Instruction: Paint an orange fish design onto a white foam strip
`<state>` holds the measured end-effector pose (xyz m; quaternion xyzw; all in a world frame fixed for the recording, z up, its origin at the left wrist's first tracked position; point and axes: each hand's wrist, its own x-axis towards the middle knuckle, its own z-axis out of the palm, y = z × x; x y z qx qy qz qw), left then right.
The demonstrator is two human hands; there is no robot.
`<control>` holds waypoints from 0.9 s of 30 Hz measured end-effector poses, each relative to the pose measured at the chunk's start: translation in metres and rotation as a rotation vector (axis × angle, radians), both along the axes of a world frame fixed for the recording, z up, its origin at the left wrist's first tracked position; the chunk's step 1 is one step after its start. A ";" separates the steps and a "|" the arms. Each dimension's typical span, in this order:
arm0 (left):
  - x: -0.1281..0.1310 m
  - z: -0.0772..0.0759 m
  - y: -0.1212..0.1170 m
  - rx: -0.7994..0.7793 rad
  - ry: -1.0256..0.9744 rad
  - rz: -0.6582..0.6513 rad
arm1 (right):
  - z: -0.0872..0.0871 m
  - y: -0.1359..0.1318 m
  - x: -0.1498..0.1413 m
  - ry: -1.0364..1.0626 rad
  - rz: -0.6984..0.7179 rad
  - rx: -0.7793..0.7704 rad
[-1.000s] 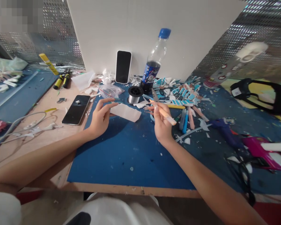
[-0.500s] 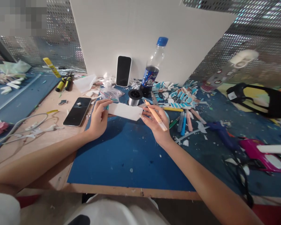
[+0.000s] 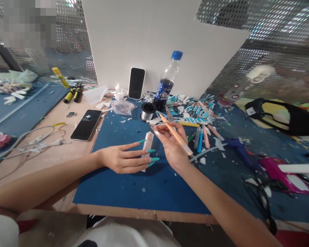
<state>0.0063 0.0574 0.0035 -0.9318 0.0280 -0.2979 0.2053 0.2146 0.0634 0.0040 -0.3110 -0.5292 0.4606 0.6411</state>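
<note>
View from the head camera: I have a white block (image 3: 149,140) over the blue mat (image 3: 113,192) on the desk (image 3: 79,208), in front of the wearer and between the two hands. Long axis runs away from the wearer, far end leaning slightly right; that end points toward the wire spool (image 3: 147,115) and shows a faint pinkish mark. I cannot tell whether the near end touches the mat.

Left hand (image 3: 118,159): fingers long and slightly spread, laid across the block from the left, green nails reaching past its right edge. Thumb hidden, so I cannot tell if the grip is closed.

Right hand (image 3: 173,154): clamped on an orange pen-like tool (image 3: 178,138), narrow end up and to the left, pale end down and to the right. I note the fingertips near the block's far end, apart from it.

Change over the last half second: the white block then lay crosswise, broad face showing, with a hand at each end; I now see it swung lengthwise with a narrower face visible. Left hand has come nearer the wearer and flattened across it; right hand has left its end, orange tool retained
</note>
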 end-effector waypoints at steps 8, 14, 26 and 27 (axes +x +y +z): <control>-0.007 -0.005 0.001 -0.070 -0.116 0.035 | -0.009 0.012 0.009 -0.057 -0.163 -0.016; 0.002 -0.001 0.002 -0.598 0.355 0.066 | -0.004 0.016 0.011 0.043 -0.113 -0.160; 0.024 -0.014 -0.031 -0.626 0.367 0.344 | -0.003 0.007 0.006 -0.150 0.017 -0.274; 0.026 -0.016 -0.035 -0.619 0.348 0.350 | -0.003 0.007 0.005 -0.165 0.028 -0.289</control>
